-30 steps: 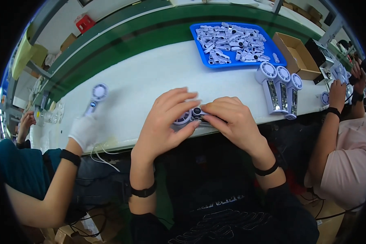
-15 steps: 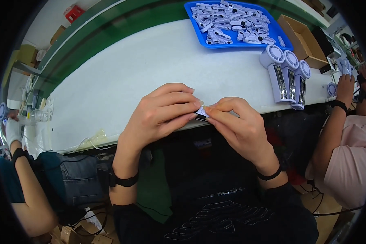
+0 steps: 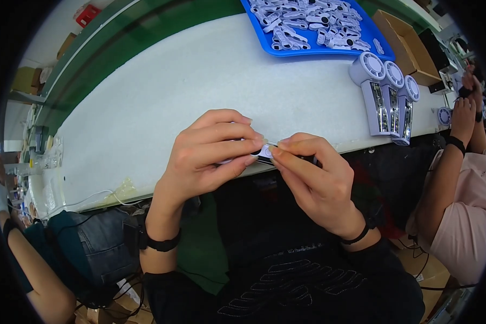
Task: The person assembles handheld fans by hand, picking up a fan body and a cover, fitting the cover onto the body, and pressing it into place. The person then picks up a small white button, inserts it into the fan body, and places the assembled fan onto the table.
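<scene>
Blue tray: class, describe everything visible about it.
The blue tray looks like shallow plastic, with a raised rim and rounded near corners. It lies flat on the white worktop; the picture's upper edge cuts off its far side. A heap of small pale lilac parts fills much of it, some with dark round spots; bare blue shows at the right. Neither left hand nor right hand touches it.

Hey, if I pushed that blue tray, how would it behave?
The blue tray would probably slide flat rather than tip, being broad and shallow. It may resist a little because pale parts fill much of it, and those loose pieces could shift.
</scene>
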Demonstrator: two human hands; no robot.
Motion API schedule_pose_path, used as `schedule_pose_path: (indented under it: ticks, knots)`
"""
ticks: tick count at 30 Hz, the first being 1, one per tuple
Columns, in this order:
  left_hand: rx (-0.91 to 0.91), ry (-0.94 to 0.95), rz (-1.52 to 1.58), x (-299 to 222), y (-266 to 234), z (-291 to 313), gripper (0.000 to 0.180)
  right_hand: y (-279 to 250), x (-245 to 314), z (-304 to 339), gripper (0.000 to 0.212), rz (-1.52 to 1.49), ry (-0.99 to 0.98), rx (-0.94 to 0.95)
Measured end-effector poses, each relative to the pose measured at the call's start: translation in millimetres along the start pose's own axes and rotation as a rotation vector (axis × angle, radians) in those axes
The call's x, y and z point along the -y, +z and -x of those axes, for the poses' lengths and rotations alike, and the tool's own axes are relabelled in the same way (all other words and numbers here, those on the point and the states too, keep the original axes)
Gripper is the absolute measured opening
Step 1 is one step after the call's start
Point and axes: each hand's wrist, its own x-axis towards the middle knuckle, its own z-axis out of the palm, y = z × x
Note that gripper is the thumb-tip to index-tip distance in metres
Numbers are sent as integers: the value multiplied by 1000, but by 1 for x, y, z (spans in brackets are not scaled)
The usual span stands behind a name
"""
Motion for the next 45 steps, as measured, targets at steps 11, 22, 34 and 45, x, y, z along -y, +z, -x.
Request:
schedule_pose_path:
  ticks: [11, 22, 34, 45]
  knots:
    - [112, 7, -24, -7, -4, -3, 28, -12, 7, -6, 26, 72, 17, 148]
    - [152, 0, -286, -32, 0, 0, 45, -8, 5, 9, 39, 41, 34, 161]
    - [105, 361, -557, -61, -18, -15, 33, -46, 18, -15, 53, -143, 247, 431]
    - [-283, 411, -692, -70, -49, 8, 29, -57, 48, -51, 50, -89, -42, 259]
